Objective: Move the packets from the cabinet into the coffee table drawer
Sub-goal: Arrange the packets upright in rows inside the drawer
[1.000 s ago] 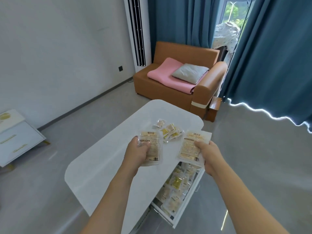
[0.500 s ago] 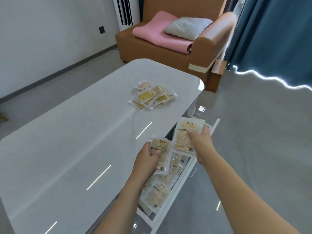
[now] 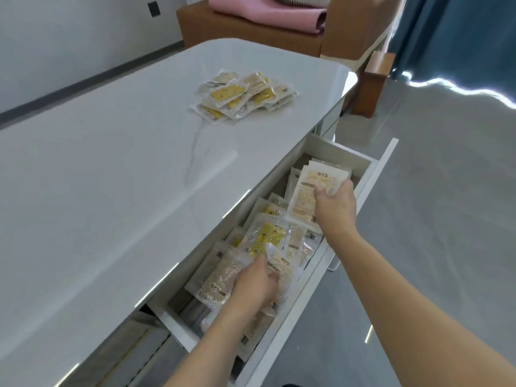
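Note:
The white coffee table's drawer is pulled out and holds several packets. My right hand is down in its far end, gripping a cream packet that lies on the others there. My left hand is in the near half, holding a clear-fronted packet low over the packets there. A brownish packet lies just left of that hand. A heap of several small yellow and cream packets sits on the table top.
A brown sofa with a pink blanket stands past the table's far end, and a small wooden side table is beside it. A blue curtain hangs at the right. Grey floor runs along the drawer's front.
Both hands have gone down from above the drawer into it, each with its packet. The view has moved closer and tilted down onto the drawer.

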A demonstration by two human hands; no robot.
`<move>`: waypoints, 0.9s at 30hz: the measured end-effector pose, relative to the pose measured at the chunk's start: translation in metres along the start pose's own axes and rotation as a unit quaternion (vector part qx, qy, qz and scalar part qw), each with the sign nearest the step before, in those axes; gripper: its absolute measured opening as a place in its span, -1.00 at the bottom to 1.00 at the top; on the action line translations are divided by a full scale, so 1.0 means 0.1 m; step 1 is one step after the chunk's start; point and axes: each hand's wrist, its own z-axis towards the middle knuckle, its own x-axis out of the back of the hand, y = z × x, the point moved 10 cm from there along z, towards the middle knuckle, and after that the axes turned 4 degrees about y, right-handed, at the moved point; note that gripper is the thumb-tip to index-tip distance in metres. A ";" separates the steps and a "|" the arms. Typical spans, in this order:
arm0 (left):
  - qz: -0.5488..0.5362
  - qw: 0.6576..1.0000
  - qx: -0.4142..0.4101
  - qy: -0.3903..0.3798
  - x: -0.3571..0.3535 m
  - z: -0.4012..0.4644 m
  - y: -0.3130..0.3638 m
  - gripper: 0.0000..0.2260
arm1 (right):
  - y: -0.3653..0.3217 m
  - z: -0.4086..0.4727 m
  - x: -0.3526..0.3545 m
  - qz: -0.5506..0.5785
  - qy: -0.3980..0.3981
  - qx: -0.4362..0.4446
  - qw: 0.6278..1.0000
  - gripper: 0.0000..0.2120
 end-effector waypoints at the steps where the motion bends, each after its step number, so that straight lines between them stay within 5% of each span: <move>1: 0.025 1.000 -0.015 -0.005 -0.05 0.01 0.04 -0.64 | 0.00 0.03 -0.04 0.000 -0.002 0.001 1.000 -0.84; 9: 0.068 0.996 -0.044 -0.044 -0.24 0.17 -0.03 -0.58 | 0.38 0.20 -0.44 -0.159 -0.079 -0.065 0.982 -0.32; 16: 0.091 0.995 0.001 -0.045 -0.09 0.09 0.08 -0.58 | -0.02 -0.09 -0.41 -0.213 -0.097 0.046 0.971 -0.44; 22: 0.103 0.994 -0.027 0.040 1.31 -0.45 0.80 -0.59 | -1.21 -0.53 -0.06 -0.227 -0.118 0.072 0.964 -0.47; 27: 0.137 0.981 -0.077 0.112 2.98 -1.28 1.72 -0.65 | -2.94 -1.02 0.41 -0.218 -0.110 0.105 0.964 -0.51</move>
